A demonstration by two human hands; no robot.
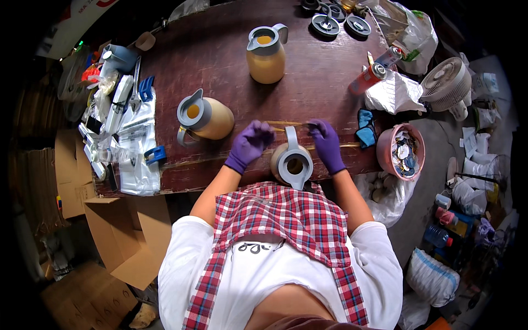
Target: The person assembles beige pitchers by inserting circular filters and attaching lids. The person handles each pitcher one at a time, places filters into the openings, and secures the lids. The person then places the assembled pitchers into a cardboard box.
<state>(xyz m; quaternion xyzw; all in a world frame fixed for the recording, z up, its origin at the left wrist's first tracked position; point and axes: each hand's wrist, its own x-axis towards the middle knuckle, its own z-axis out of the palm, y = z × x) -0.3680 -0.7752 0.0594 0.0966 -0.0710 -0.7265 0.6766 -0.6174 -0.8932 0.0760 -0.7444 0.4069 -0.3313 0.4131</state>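
At the near edge of the table stands a beige jug [279,159] with a grey collar and handle, its mouth open at the top. My left hand [251,144], in a purple glove, is beside it on the left with fingers curled in a pinch. On its right my right hand [327,144], gloved alike, also has its fingers pinched together. Between them runs a thin tan strand [283,122], seemingly stretched from one hand to the other just beyond the jug's handle; its exact kind is unclear. Two similar jugs, a left one [215,120] and a far one [267,66], stand farther off.
Grey round lids [325,25] lie at the far right of the dark red table [319,71]. Spray cans [367,78], a blue-black glove [365,129] and a pink bucket [384,144] of small parts are to the right. Plastic bags and tools [135,132] cover the left edge.
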